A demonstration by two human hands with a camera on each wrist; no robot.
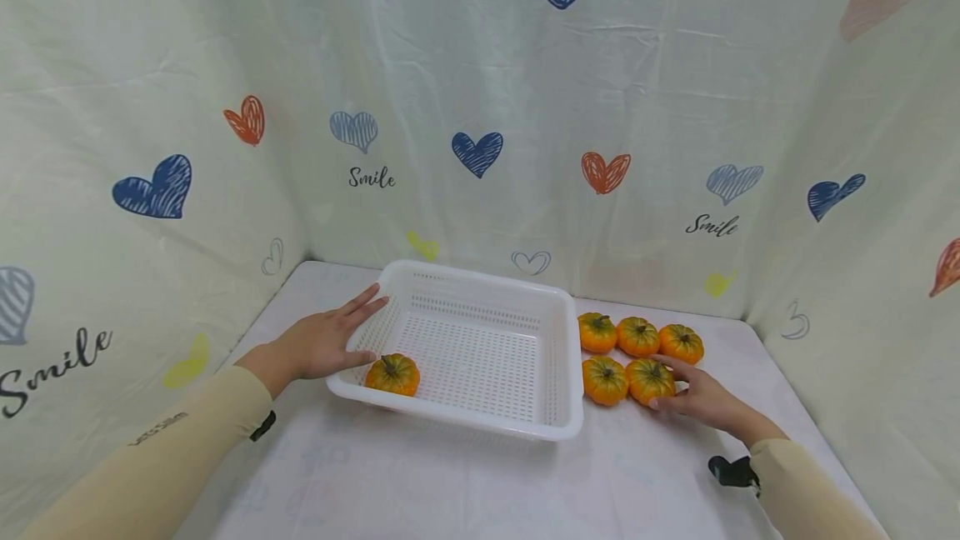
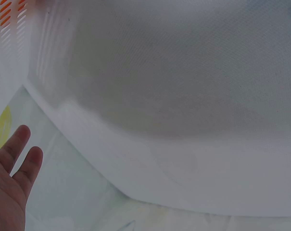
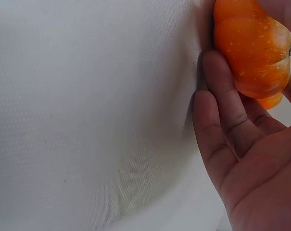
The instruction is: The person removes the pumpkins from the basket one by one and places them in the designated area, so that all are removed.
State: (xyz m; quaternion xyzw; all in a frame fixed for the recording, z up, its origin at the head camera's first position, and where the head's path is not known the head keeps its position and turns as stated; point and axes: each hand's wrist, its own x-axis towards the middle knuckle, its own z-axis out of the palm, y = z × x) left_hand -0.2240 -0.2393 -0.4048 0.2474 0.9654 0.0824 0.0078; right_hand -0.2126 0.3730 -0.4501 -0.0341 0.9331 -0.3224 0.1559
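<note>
My right hand [image 1: 702, 397] grips a small orange pumpkin [image 1: 651, 382] at the near right of a group on the table. In the right wrist view, fingers [image 3: 217, 72] lie along the side of that pumpkin [image 3: 251, 48], and the thumb is at its top. At the left rim of a white plastic basket [image 1: 562, 407], my left hand [image 1: 322, 344] rests with its fingers spread and straight. Inside the basket's near left corner sits another small pumpkin [image 1: 392, 375], close by the left thumb. The left wrist view has two extended fingers [image 2: 27, 166] beside the basket.
Several more pumpkins stand in two rows right of the basket, among them a near one [image 1: 604, 381] and a far one [image 1: 638, 337]. A white cloth covers the table [image 1: 420, 482]. Behind and at both sides hangs a curtain [image 1: 480, 215] with printed hearts.
</note>
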